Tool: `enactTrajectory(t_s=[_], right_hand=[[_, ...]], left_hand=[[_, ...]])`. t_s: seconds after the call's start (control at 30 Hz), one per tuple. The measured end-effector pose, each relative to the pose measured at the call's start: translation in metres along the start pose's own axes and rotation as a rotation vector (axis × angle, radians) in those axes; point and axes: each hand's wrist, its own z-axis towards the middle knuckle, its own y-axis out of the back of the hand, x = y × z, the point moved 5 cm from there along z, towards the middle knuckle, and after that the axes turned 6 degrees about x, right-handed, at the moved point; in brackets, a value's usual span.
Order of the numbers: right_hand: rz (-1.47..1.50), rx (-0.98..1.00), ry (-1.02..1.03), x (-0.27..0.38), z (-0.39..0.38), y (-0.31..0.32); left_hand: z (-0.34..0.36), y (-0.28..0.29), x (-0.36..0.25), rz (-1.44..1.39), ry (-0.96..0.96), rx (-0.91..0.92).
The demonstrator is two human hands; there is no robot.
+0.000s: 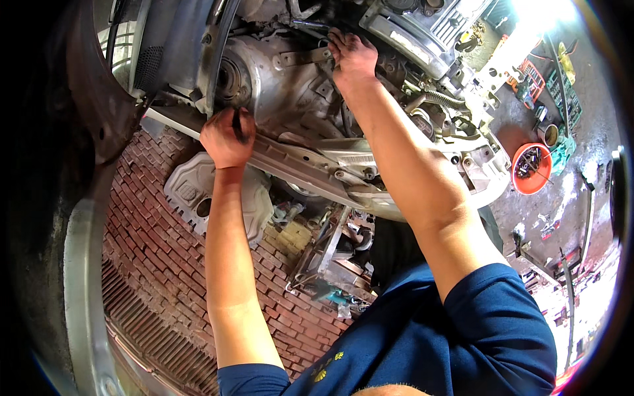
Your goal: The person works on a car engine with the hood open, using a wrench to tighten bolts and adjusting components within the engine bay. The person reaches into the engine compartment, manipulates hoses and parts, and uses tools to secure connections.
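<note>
My left hand (230, 136) is closed, fingers curled down at the edge of the light metal body rail (290, 157) of a car's engine bay. Whatever it grips is hidden under the fingers; dark grease marks its back. Farther in and to the right, my right hand (353, 59) is also closed, its dirty fingertips curled beside a metal bracket (300, 58). A thin shiny rod (310, 24) lies just past those fingers; I cannot tell if they touch it. Between my hands sits a grey strut tower (271, 79) with a round opening (232, 78).
The engine (413, 36) fills the far right of the bay. A grey moulded cover (191, 191) lies on the brick floor (158, 244) below. An orange bowl of small metal parts (531, 168) and green tool trays (561, 96) are on the floor at right. A dark panel (181, 46) stands at left.
</note>
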Motion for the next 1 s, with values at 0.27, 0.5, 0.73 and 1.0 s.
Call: enactTrajectory(t_s=[0.27,0.5,0.73,1.0], right_hand=[[0.093,-0.002,0.017,-0.002,0.005,0.001],[0.055,-0.053,0.012,-0.001,0.004,0.001],[-0.107,-0.021,0.057,-0.001,0.000,-0.006],[-0.071,-0.066,-0.001,-0.002,-0.001,-0.001]], left_hand=[[0.003,-0.001,-0.001,-0.033,0.009,0.016],[0.002,0.002,-0.002,-0.033,-0.014,0.004],[0.001,-0.001,0.000,-0.019,-0.014,0.017],[-0.003,0.001,0.004,-0.025,-0.002,0.012]])
